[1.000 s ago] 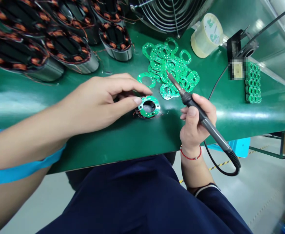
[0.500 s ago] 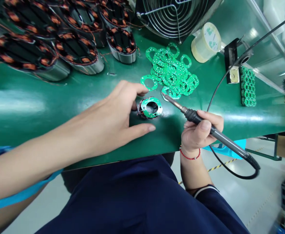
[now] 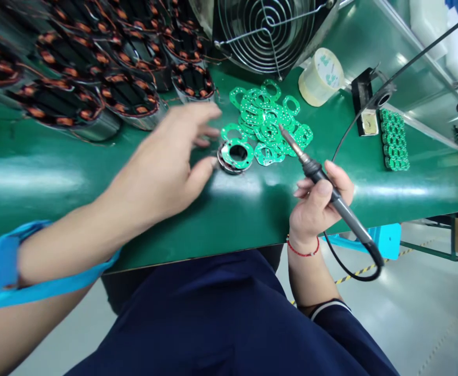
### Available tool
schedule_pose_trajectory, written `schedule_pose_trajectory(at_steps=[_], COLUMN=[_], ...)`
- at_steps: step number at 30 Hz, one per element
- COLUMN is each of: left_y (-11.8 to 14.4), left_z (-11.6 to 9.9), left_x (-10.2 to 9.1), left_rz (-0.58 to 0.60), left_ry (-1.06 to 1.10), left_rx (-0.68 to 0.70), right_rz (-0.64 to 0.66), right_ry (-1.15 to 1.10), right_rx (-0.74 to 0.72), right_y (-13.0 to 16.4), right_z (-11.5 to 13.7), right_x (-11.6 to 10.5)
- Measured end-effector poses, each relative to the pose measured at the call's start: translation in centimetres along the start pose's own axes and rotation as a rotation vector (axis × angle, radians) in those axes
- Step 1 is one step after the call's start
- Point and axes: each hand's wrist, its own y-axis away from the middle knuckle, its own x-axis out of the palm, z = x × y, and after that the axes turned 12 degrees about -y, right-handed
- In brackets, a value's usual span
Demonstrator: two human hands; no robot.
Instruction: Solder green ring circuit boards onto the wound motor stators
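My right hand [image 3: 318, 206] is closed around the grip of a soldering iron [image 3: 344, 213], its metal tip pointing up and left over the edge of a pile of green ring-shaped circuit boards [image 3: 266, 112]. To the left, my left hand [image 3: 174, 154] has its fingers apart and holds nothing. Just right of its thumb sits a small motor stator [image 3: 229, 166], topped by a green ring board [image 3: 245, 160]. One loose ring board [image 3: 229, 129] lies right behind the stator. Whether the thumb touches the stator I cannot tell.
Wound stators [image 3: 95, 122] crowd the back left. A fan with a wire guard [image 3: 268, 39] stands at the back, beside a tape roll [image 3: 318, 78]. To the right are a soldering iron stand [image 3: 364, 99] and a block of small green boards [image 3: 394, 141]. The iron's cable [image 3: 404, 75] crosses above.
My left hand has drawn away from around the stator, to the left and back. The soldering iron has swung rightward, its tip now farther from the stator. The view has shifted slightly.
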Motion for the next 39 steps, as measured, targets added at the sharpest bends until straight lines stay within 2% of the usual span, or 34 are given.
schedule_pose_trajectory(at_steps=[2, 4, 7, 10, 12, 14, 16, 18, 22, 24, 33, 36, 39], left_y=[-0.2, -0.1, 0.4, 0.7, 0.7, 0.5, 0.1, -0.3, -1.1, -1.4, -1.6, -1.7, -1.9], left_z=[0.1, -0.2, -0.9, -1.2, -1.0, -0.6, -0.4, -0.5, -0.9, -1.1, -1.4, -1.5, -1.7], left_x=[-0.1, -0.2, -0.1, 0.3, 0.4, 0.4, 0.0, -0.5, -0.9, -0.7, -0.4, -0.5, -0.6], left_rz=[-0.120, -0.146, -0.041, 0.063, 0.058, 0.044, 0.047, 0.051, 0.077, 0.116, 0.118, 0.126, 0.128], left_ry=[-0.024, -0.034, -0.149, -0.312, -0.369, -0.349, -0.248, -0.093, 0.300, 0.456, 0.649, 0.641, 0.545], left_rx=[-0.106, -0.161, -0.013, 0.198, 0.262, 0.287, 0.256, 0.144, -0.275, -0.405, -0.448, -0.486, -0.525], right_rz=[0.129, 0.230, 0.400, 0.715, 0.902, 0.988, 0.995, 0.975, 0.926, 0.893, 0.847, 0.769, 0.645], right_ry=[0.012, 0.014, -0.011, 0.003, 0.079, 0.154, 0.184, 0.194, 0.277, 0.295, 0.256, 0.181, 0.103], right_rx=[0.083, 0.127, 0.108, 0.079, 0.060, 0.045, 0.029, 0.015, 0.017, 0.008, -0.054, -0.092, -0.013], right_y=[0.1, -0.3, -1.7, -3.3, -4.0, -4.3, -4.3, -4.0, -3.2, -2.8, -2.4, -2.3, -1.9], right_z=[0.0, 0.2, 0.8, 1.1, 1.0, 0.6, 0.3, 0.1, 0.3, 0.5, 1.5, 1.7, 1.7], right_x=[0.0, 0.3, 1.0, 2.0, 2.6, 3.1, 3.3, 3.2, 2.8, 2.6, 2.5, 2.5, 2.1])
